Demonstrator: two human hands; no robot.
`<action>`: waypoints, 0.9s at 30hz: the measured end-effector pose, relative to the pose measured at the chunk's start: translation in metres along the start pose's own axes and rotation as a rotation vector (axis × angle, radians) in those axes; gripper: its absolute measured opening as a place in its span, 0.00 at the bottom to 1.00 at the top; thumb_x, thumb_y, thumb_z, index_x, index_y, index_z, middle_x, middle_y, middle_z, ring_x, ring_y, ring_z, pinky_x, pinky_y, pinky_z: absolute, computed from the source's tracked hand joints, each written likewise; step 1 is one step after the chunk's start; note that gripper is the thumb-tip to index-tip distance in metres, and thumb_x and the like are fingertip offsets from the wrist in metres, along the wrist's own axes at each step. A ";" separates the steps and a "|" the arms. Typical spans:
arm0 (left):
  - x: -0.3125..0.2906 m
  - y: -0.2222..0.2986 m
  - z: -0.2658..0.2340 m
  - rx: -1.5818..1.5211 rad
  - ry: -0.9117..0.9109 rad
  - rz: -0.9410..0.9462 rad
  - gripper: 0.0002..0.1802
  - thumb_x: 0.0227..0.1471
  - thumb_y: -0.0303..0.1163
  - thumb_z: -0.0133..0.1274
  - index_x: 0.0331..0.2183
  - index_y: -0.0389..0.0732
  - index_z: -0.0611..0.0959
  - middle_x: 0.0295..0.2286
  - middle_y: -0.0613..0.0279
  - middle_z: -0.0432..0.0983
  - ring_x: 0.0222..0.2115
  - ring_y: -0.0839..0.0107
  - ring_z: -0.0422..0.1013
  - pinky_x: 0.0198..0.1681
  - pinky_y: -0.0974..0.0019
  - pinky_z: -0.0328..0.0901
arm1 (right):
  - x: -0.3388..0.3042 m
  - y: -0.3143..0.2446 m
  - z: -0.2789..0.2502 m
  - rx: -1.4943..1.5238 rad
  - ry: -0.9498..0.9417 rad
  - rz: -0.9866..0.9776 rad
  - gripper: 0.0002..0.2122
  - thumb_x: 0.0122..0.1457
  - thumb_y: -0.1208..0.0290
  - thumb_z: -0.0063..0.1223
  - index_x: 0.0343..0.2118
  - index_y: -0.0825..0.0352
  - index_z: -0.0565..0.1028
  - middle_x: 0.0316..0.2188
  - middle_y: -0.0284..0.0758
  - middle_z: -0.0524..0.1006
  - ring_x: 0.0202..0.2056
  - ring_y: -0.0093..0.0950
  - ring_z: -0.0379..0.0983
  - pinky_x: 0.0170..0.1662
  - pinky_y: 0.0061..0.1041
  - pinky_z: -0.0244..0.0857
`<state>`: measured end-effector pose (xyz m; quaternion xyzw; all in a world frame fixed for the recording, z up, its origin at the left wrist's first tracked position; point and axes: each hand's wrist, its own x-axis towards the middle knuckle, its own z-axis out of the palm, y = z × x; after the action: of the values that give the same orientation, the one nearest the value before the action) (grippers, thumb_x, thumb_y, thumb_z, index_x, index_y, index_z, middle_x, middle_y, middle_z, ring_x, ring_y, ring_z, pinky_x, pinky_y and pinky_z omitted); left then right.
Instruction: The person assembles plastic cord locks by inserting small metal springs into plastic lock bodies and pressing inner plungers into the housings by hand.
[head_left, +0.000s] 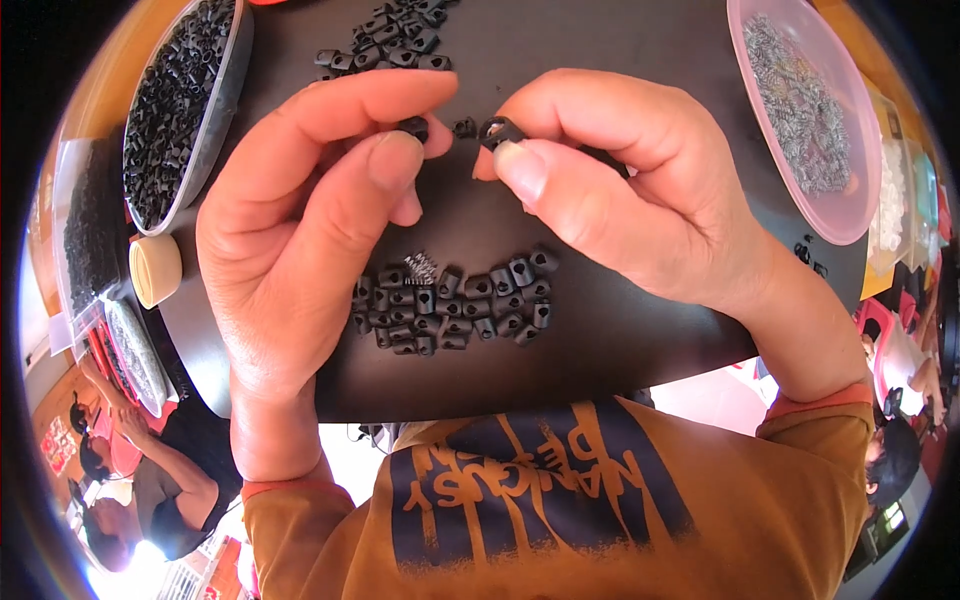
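My left hand (290, 210) pinches a small black plastic piece (414, 127) between thumb and index finger, and most of that piece is hidden. Facing it, my right hand (620, 170) grips a black cord lock body (497, 131) with its round opening showing. The two pieces are apart. On the dark table (600, 345) between the hands lies another small black part (464, 127). Nearer to me sits a cluster of black cord lock pieces (455, 305), with a few small metal springs (420, 267) at its far side.
A tub of small black parts (180, 110) stands at the left, a pink bowl (862, 190) of metal springs at the right. More black cord lock pieces (395, 40) are heaped at the far side. A cream-coloured roll (156, 271) rests by the left edge. Other people (170, 470) sit nearby.
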<state>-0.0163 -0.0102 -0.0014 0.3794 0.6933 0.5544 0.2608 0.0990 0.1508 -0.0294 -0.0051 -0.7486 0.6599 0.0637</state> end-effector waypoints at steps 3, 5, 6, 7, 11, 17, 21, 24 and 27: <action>-0.002 0.001 0.000 -0.099 -0.011 -0.025 0.11 0.52 0.23 0.46 0.38 0.31 0.74 0.32 0.58 0.72 0.23 0.81 0.62 0.29 0.80 0.58 | 0.001 0.001 0.000 -0.088 -0.024 -0.037 0.07 0.56 0.75 0.45 0.29 0.72 0.73 0.19 0.27 0.67 0.21 0.14 0.60 0.24 0.14 0.55; -0.003 0.000 0.000 -0.156 -0.025 -0.043 0.11 0.51 0.23 0.46 0.38 0.30 0.74 0.32 0.57 0.71 0.23 0.81 0.62 0.28 0.80 0.59 | 0.000 0.004 0.001 -0.139 -0.009 -0.134 0.06 0.56 0.75 0.45 0.28 0.72 0.72 0.18 0.28 0.67 0.20 0.15 0.60 0.22 0.16 0.54; -0.004 -0.002 -0.003 -0.139 -0.060 -0.038 0.11 0.51 0.23 0.47 0.39 0.30 0.74 0.33 0.57 0.71 0.23 0.81 0.62 0.28 0.80 0.58 | 0.000 0.005 0.001 -0.139 -0.009 -0.134 0.06 0.56 0.75 0.45 0.28 0.72 0.72 0.18 0.28 0.67 0.20 0.15 0.60 0.22 0.16 0.54; -0.004 -0.004 -0.004 -0.121 -0.094 -0.033 0.12 0.51 0.24 0.47 0.39 0.30 0.74 0.33 0.57 0.71 0.23 0.81 0.62 0.28 0.80 0.58 | 0.000 0.005 0.002 -0.147 -0.009 -0.156 0.05 0.55 0.76 0.46 0.27 0.71 0.72 0.17 0.29 0.66 0.19 0.16 0.60 0.22 0.17 0.53; -0.005 0.001 -0.003 -0.060 -0.080 -0.072 0.12 0.51 0.24 0.48 0.38 0.30 0.75 0.34 0.57 0.70 0.23 0.81 0.62 0.28 0.80 0.58 | 0.001 0.008 0.005 -0.168 0.007 -0.230 0.04 0.54 0.76 0.48 0.25 0.70 0.71 0.17 0.30 0.65 0.18 0.19 0.60 0.20 0.20 0.53; -0.002 -0.002 -0.005 -0.008 -0.136 0.007 0.11 0.51 0.24 0.49 0.37 0.29 0.77 0.33 0.59 0.70 0.23 0.82 0.62 0.27 0.80 0.58 | 0.001 0.012 0.007 -0.250 0.017 -0.297 0.06 0.53 0.75 0.49 0.22 0.69 0.68 0.15 0.33 0.63 0.17 0.25 0.59 0.21 0.23 0.53; -0.001 -0.002 -0.006 0.129 -0.159 0.120 0.11 0.50 0.23 0.48 0.36 0.30 0.77 0.31 0.59 0.70 0.23 0.81 0.62 0.27 0.80 0.57 | 0.001 0.012 0.009 -0.263 0.031 -0.330 0.08 0.54 0.73 0.49 0.22 0.68 0.66 0.15 0.34 0.62 0.17 0.28 0.58 0.21 0.25 0.53; -0.002 0.002 -0.006 0.133 -0.158 0.122 0.11 0.50 0.24 0.47 0.36 0.30 0.77 0.31 0.59 0.69 0.23 0.81 0.62 0.27 0.80 0.57 | 0.001 0.010 0.010 -0.247 0.031 -0.336 0.08 0.55 0.71 0.48 0.23 0.68 0.67 0.16 0.34 0.63 0.18 0.29 0.59 0.22 0.26 0.54; -0.003 0.002 -0.005 0.098 -0.154 0.095 0.11 0.50 0.24 0.46 0.36 0.30 0.77 0.30 0.59 0.69 0.23 0.81 0.62 0.27 0.80 0.57 | 0.000 0.010 0.010 -0.216 0.025 -0.310 0.08 0.56 0.71 0.47 0.24 0.69 0.67 0.16 0.34 0.63 0.18 0.30 0.59 0.22 0.26 0.54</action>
<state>-0.0175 -0.0153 0.0018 0.4655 0.6786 0.5008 0.2682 0.0970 0.1419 -0.0409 0.0955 -0.8061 0.5578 0.1731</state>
